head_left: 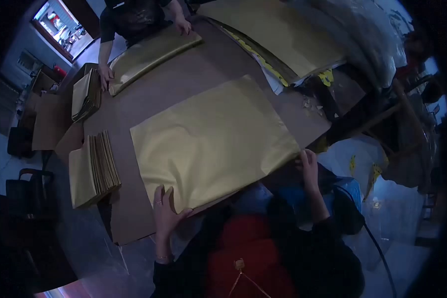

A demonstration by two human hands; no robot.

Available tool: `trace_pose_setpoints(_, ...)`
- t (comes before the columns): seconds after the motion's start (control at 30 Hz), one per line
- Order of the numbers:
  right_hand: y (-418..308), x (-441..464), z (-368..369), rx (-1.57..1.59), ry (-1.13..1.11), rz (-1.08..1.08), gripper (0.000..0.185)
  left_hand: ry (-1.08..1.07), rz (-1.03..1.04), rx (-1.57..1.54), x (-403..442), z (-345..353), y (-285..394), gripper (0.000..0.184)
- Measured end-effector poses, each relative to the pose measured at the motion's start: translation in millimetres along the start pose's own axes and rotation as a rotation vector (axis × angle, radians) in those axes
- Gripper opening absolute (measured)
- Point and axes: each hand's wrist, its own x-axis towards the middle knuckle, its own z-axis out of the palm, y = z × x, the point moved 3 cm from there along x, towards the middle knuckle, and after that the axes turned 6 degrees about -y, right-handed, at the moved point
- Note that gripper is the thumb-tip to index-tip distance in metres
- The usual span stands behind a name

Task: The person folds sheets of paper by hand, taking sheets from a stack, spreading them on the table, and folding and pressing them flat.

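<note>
A large gold sheet (218, 134) of paper or film lies across the brown table in front of me, buckled into creases at its near left. My left hand (168, 213) grips that near left corner, its thumb spread away from the fingers. At the near right corner, the sheet's edge is pinched by my right hand (308, 166). Part of each grip is hidden by the hand itself. To the left of the sheet stands a folded stack of gold sheets (92, 169), with many layered edges showing.
Across the brown table (129, 218), a co-worker (134, 22) has both hands on a folded gold sheet (154, 57). A second folded stack (86, 94) is at the left edge. A broad gold pile (283, 37) lies far right, near clear plastic (367, 35). A black cable (380, 243) hangs at right.
</note>
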Motion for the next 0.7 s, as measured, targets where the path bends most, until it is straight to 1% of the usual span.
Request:
trace_pose_setpoints(0.07, -5, 4, 2, -0.093, -0.047, 0.169, 0.041, -0.006, 0.017, 0.025, -1, 1, -2, 0.090)
trace_pose_setpoints(0.1, -6, 6, 6, -0.111, -0.053, 0.122, 0.038, -0.010, 0.026, 0.037, -1, 2, -2, 0.089)
trace_pose_setpoints(0.2, -14, 6, 10, -0.178, -0.045, 0.130, 0.035, -0.019, 0.003, 0.032, 0, 0, 0, 0.090)
trace_pose_setpoints(0.33, 2, 15, 4, -0.135, -0.099, 0.087, 0.028, 0.002, 0.012, 0.024, 0, -1, 0, 0.088)
trace_pose_setpoints(0.4, 3, 15, 1, -0.229, -0.110, 0.137, 0.024, 0.023, 0.019, 0.051, -1, -1, 2, 0.088)
trace_pose_setpoints(0.5, 6, 14, -1, -0.199, -0.133, 0.151, 0.025, 0.043, 0.038, 0.073, 0, -2, 2, 0.088)
trace_pose_setpoints(0.53, 19, 18, -6, -0.199, -0.154, 0.145, 0.025, 0.043, 0.042, 0.013, 0, -3, 2, 0.087)
trace_pose_setpoints(0.57, 35, 27, -15, -0.307, -0.151, 0.074, 0.025, 0.056, 0.026, 0.015, 0, -5, 2, 0.087)
trace_pose_setpoints(0.6, 29, 29, -8, -0.414, -0.146, 0.003, 0.025, 0.019, 0.010, 0.012, -1, -5, 2, 0.087)
trace_pose_setpoints(0.63, 25, 28, -3, -0.414, -0.164, -0.004, 0.025, -0.018, -0.004, 0.008, 0, -5, 3, 0.087)
trace_pose_setpoints(0.7, 13, 19, 1, -0.256, -0.106, 0.113, 0.024, 0.002, 0.000, -0.004, 0, -9, 6, 0.086)
